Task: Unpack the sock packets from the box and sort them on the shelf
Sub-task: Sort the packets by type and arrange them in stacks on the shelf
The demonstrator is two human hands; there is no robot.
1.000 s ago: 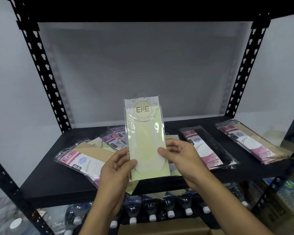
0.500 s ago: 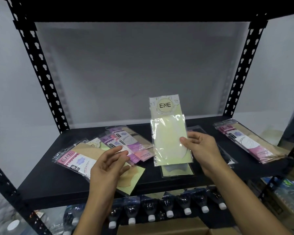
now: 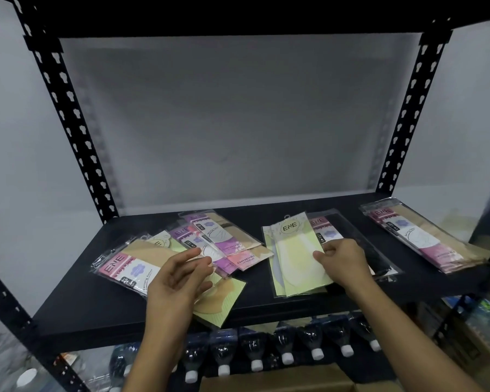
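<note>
Pale-green sock packet (image 3: pixel 294 250): now down flat on the shelf (image 3: pixel 125 312), centre-right, lying on top of a second packet of the same pale green and not quite square to it, the lower one showing along the left edge. A second ago I had it upright in front of me in both hands; half a second ago in the right alone, carried over to this spot. My right hand (image 3: pixel 344 261) is on its right edge, thumb on top and fingers curled in, a pinch that I have not let go. My left hand (image 3: pixel 176 278) has come off and hangs over the loose heap (image 3: pixel 210 244) at the left, fingers apart and slack, holding nothing; whether the tips brush the plastic of the tan packet (image 3: pixel 136 264) below, I cannot tell. The black packet (image 3: pixel 348 224) lies just beside the green pair on the right, partly under my right hand. The beige stack (image 3: pixel 419 239) sits well apart at the far right end. Reading: the greens have a pile of their own now, so this packet counts as sorted once released. The left heap is mixed, purple, pink, tan and green overlapping, and looks like the next work. Bottles (image 3: pixel 255 352) on the level beneath; a cardboard edge (image 3: pixel 280 380) at the bottom may be the box, not sure.
</note>
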